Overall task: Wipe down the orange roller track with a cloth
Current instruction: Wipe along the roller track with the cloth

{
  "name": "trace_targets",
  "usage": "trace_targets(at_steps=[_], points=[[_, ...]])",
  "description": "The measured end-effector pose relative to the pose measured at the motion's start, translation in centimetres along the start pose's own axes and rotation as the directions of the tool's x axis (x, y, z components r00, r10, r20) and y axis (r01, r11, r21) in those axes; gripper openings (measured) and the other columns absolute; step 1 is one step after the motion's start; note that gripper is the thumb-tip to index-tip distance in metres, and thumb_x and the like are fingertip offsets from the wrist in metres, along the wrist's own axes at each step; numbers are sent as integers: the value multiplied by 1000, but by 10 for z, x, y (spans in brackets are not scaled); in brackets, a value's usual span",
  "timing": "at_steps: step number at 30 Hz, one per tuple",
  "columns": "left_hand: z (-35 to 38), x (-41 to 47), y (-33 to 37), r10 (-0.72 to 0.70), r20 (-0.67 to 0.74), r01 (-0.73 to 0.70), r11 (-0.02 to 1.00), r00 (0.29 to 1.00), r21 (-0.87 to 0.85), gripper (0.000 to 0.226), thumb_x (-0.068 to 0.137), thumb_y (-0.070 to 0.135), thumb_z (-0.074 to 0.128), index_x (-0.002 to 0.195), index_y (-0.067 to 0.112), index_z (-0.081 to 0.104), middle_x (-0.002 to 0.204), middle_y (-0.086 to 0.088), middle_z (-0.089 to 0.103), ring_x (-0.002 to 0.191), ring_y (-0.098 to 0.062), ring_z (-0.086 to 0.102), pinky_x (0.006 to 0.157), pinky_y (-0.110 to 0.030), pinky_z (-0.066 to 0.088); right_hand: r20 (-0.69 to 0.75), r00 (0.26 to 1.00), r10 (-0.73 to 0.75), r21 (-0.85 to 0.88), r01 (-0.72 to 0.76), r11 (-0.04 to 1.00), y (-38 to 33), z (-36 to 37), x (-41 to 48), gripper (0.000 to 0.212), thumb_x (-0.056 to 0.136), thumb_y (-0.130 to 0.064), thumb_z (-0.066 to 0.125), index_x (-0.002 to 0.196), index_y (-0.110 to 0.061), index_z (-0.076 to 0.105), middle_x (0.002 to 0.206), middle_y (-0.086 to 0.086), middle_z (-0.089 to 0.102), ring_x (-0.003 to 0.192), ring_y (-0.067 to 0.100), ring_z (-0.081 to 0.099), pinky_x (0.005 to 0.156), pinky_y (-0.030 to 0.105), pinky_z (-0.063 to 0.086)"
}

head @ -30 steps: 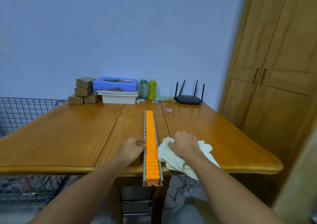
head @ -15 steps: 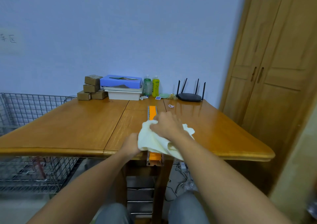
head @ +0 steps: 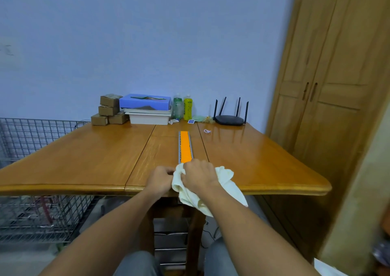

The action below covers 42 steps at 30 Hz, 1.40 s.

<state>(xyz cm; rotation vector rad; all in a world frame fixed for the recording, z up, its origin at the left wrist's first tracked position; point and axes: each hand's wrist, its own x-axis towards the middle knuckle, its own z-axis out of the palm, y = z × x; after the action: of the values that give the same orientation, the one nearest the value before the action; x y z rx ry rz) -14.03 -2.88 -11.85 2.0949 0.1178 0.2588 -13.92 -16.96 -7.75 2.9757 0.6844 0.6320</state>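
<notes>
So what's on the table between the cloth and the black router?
In the head view, the orange roller track and a small white scrap lie between cloth and router.

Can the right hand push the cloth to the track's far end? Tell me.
Probably yes: the right hand presses the cloth on the track, and nothing lies on the rollers ahead.

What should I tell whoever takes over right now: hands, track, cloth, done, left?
Right hand: pressing the cloth down on the near end of the track.
Left hand: fingers closed at the track's left rail, beside the cloth, steadying it.
Track: lies lengthwise down the middle of the table; its near end is hidden under the cloth, which hangs over the table edge.
Done: cannot tell how much has been wiped.
Left: the exposed far stretch, toward the router.
</notes>
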Motion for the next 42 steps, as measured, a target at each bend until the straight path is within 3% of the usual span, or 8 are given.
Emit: trace_targets(at_steps=[4,7,13,20,26,30,35,42], points=[[1,2,1,-40,-7,40,999,999,26,21,96,20,69,115,17,78,98,2,77,90,-11,68,67,-24,49,21,999,32,-35,-31,999,12,-1,-4,26,99,-32,52,112,-16,67,101,5,65,81,25,56,65,34,37],[1,3,-1,-52,0,52,999,999,-12,23,96,19,69,117,16,77,103,0,78,94,-10,69,81,-29,56,54,997,53,-24,-52,998,25,-4,-9,28,99,-35,52,113,-15,66,103,6,66,86,26,60,66,34,39],[1,3,1,-61,39,62,998,997,-25,22,96,16,68,118,17,74,105,1,75,101,-12,69,95,-36,56,146,984,101,-31,-97,995,55,3,-26,27,98,-37,54,106,-15,68,95,5,67,75,23,55,65,34,43],[-3,7,6,-39,54,41,999,998,-35,12,96,11,67,103,19,72,102,-2,74,93,-12,71,85,-30,60,144,980,136,-2,-137,991,71,-16,-21,20,95,-33,52,87,-16,59,81,2,56,74,25,54,66,33,42],[-8,18,9,-23,22,23,1000,1000,-6,10,99,13,62,101,13,72,96,-2,72,86,-8,67,64,-18,47,111,981,156,9,-158,987,86,-36,2,23,96,-39,52,84,-18,52,80,2,53,76,25,54,66,34,40],[-12,33,10,-3,9,2,996,1000,91,12,101,15,59,96,21,69,97,1,69,88,-7,63,66,-19,46,68,983,169,4,-170,985,96,-44,20,26,95,-41,53,83,-18,52,81,2,55,76,25,55,66,33,41],[-15,54,16,45,-19,-38,968,999,250,16,102,18,57,109,16,71,98,-2,70,88,-10,64,69,-21,50,37,982,188,7,-188,982,105,-51,42,27,96,-42,54,83,-18,53,80,1,54,72,23,52,64,32,37],[-39,90,40,136,-32,-112,912,990,395,20,101,22,57,102,13,75,98,-6,74,90,-17,68,80,-37,58,-11,976,219,57,-218,974,108,-43,85,25,93,-41,55,83,-18,59,79,1,58,72,24,59,62,31,41]])
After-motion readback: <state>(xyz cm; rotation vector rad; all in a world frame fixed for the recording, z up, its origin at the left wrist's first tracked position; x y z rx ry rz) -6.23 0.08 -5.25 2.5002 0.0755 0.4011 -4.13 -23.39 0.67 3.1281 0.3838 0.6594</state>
